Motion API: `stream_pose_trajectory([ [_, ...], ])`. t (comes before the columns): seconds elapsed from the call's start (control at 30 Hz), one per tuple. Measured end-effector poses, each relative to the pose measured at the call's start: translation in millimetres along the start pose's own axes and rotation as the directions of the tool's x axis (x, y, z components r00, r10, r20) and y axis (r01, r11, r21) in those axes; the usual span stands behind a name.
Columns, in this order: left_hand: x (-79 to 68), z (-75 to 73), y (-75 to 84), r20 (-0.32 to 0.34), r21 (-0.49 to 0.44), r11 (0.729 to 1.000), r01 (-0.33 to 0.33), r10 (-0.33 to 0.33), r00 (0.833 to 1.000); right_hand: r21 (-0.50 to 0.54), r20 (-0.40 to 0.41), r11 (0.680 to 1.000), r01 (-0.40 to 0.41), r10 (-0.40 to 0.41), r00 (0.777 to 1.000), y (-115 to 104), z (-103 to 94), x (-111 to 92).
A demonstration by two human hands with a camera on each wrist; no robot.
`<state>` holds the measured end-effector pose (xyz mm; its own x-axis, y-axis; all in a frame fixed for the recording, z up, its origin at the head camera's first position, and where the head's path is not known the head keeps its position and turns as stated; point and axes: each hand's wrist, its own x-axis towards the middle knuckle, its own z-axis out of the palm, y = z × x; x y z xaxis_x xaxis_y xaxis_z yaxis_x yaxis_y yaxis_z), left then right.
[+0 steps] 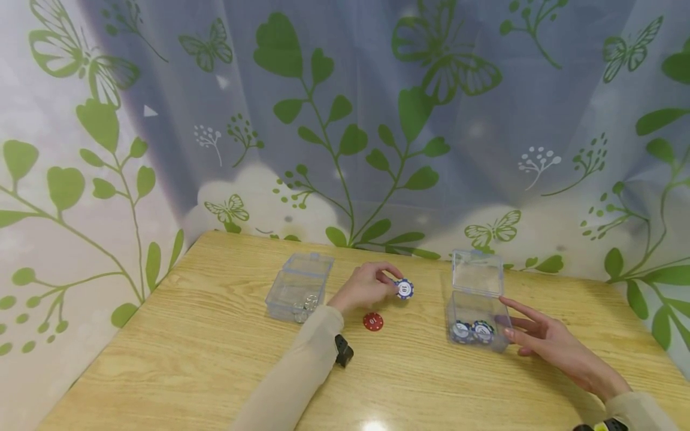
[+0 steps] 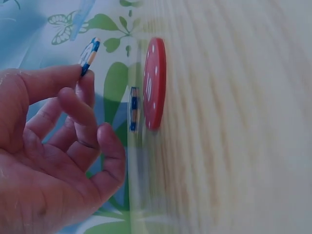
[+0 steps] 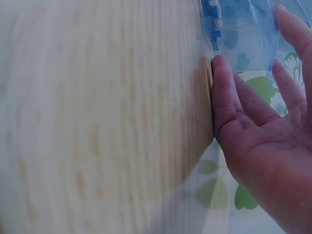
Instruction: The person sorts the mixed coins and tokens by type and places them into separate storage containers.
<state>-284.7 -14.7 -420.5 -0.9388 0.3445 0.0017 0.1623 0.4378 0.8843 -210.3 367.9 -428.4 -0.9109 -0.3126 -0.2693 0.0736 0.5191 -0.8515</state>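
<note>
My left hand (image 1: 371, 286) pinches a blue-and-white poker chip (image 2: 90, 56) between thumb and index finger, its other fingers loosely bent. Another blue-edged chip (image 2: 134, 108) lies at table level beyond the red chip, below the held one. The red chip (image 1: 373, 321), marked 10, lies flat on the table just in front of the left wrist. At the right, a clear plastic box (image 1: 451, 305) stands with its lid raised and blue-and-white chips (image 1: 482, 331) inside. My right hand (image 1: 555, 344) rests its fairly straight fingers and thumb along that box's right side.
A second clear box (image 1: 283, 293) with its lid tipped back stands at the left, several shiny clear pieces (image 1: 309, 302) in its near corner. The wooden table (image 1: 188, 335) ends at a curtain (image 1: 345, 120) printed with leaves and butterflies.
</note>
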Motion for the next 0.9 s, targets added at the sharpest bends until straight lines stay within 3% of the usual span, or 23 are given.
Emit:
stream_pose_trajectory([
  [0.2, 0.7, 8.5, -0.5, -0.032, -0.128, 0.992, 0.014, -0.018, 0.999, -0.007, 0.0, 1.0, 0.002, -0.002, 1.0, 0, 0.0, 0],
  [0.53, -0.3, 21.9, 7.1, -0.032, -0.315, 0.946, 0.08, -0.095, 0.995, -0.014, -0.002, 1.0, 0.011, -0.011, 1.0, -1, -0.6, 0],
  [0.9, -1.7, 43.7, 17.4, -0.023, -0.378, 0.922, 0.081, -0.097, 0.995, -0.01, 0.0, 1.0, 0.003, -0.003, 1.0, 2, 0.8, 1],
])
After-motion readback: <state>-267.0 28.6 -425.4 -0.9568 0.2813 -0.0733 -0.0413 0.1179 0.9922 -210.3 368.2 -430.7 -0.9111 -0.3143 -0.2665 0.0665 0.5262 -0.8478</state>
